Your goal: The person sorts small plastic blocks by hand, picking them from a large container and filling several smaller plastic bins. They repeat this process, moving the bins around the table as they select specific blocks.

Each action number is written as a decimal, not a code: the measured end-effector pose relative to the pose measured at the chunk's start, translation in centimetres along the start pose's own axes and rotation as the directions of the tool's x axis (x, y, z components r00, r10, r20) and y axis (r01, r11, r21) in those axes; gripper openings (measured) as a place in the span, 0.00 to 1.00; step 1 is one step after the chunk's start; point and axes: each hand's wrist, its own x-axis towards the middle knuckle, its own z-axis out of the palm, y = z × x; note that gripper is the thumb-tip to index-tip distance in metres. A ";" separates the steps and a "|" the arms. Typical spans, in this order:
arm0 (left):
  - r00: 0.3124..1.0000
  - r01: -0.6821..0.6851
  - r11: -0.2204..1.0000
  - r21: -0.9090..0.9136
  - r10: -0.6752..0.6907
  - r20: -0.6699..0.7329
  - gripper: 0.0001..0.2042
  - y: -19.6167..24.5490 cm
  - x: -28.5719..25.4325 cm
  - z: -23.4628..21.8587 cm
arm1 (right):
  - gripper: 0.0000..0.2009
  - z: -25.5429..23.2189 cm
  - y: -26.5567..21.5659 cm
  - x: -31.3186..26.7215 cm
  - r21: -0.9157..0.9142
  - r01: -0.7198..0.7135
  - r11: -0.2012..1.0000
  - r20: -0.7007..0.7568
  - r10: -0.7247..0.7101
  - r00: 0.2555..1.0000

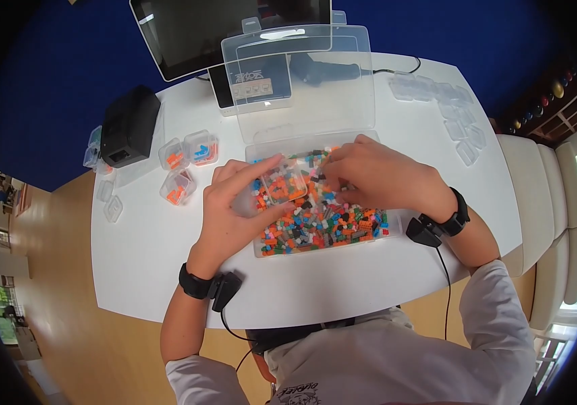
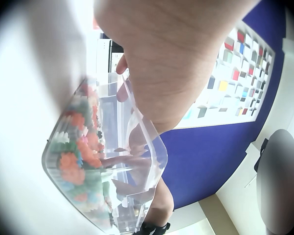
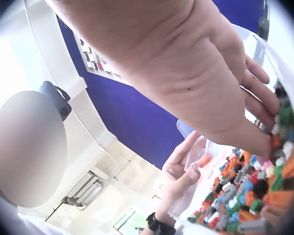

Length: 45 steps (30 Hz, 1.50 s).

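A clear shallow bin [image 1: 395, 226] holds loose multicoloured bricks [image 1: 342, 226]. Over its left part, my left hand [image 1: 224, 202] grips a small clear box [image 1: 285, 183] between thumb and fingers, with orange pieces visible in or through it. In the right wrist view the small box [image 3: 204, 160] sits tilted in the left hand [image 3: 174, 188]. My right hand [image 1: 386, 177] reaches down into the bricks from the right; its fingers are spread and touch the pile [image 3: 240, 196] in the right wrist view. Whether a brick lies between its fingertips is hidden.
The bin's raised clear lid [image 1: 302, 115] stands behind it, before a monitor [image 1: 234, 34]. To the left are small boxes with orange and blue pieces [image 1: 202, 150] and a black device [image 1: 130, 128]. Several clear empty boxes [image 1: 430, 91] lie at the back right.
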 end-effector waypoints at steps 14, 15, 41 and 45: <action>1.000 0.006 1.000 0.001 -0.006 0.011 0.40 -0.4 -0.1 0.1 | 0.11 -1.2 0.3 -0.1 0.126 -0.047 0.991 -0.079 0.057 0.995; 1.000 0.010 1.000 0.000 -0.010 0.010 0.40 -0.4 -0.1 0.1 | 0.10 -1.0 0.5 -0.1 0.106 0.001 0.994 -0.138 0.014 0.990; 0.995 -0.095 0.995 0.006 0.095 0.001 0.34 -0.1 0.1 0.1 | 0.26 1.3 -0.7 0.8 0.005 0.082 0.997 -0.091 -0.082 0.992; 0.996 -0.086 0.996 0.000 0.086 -0.005 0.35 -0.1 0.1 0.1 | 0.25 1.2 -0.4 0.9 -0.058 0.105 0.993 -0.053 -0.108 0.993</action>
